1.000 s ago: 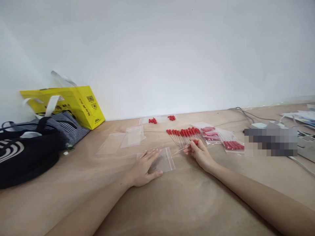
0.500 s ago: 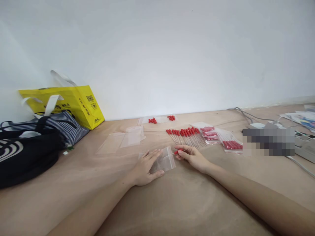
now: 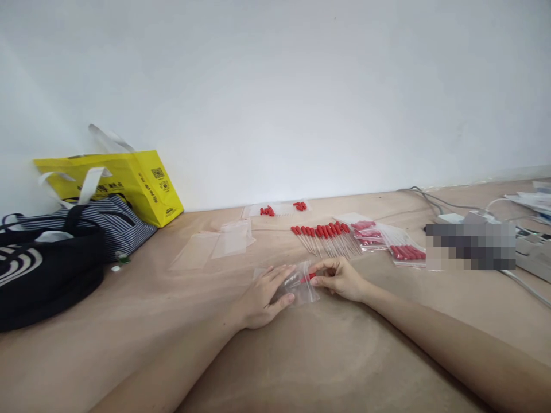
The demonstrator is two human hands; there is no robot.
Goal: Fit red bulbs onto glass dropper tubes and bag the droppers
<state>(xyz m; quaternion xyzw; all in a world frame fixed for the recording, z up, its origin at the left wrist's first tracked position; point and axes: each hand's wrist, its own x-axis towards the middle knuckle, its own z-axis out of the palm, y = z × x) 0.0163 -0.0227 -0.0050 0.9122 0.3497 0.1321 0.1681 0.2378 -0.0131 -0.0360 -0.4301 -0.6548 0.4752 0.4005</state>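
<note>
My left hand [image 3: 267, 295] lies flat with spread fingers on a clear zip bag [image 3: 306, 294] on the table. At the bag's right end, my right hand [image 3: 340, 279] pinches a red-bulbed dropper [image 3: 308, 277], whose thin clear stem points left into the bag. Behind my right hand lies a row of similar red-bulbed droppers [image 3: 325, 232], stems toward me. To their right are clear bags with red bulbs inside [image 3: 368, 235] and another filled bag [image 3: 407, 252].
Flat clear bags [image 3: 230, 239] lie left of centre. Small red pieces [image 3: 267, 211] are near the wall. A yellow bag [image 3: 161, 192], striped bag [image 3: 124, 223] and black bag [image 3: 55, 275] stand left. Cables [image 3: 426, 198] and a power strip [image 3: 534, 252] lie right.
My right hand has moved the dropper's red bulb over the bag's opening end. The bag and my left hand have shifted slightly right and toward me.
</note>
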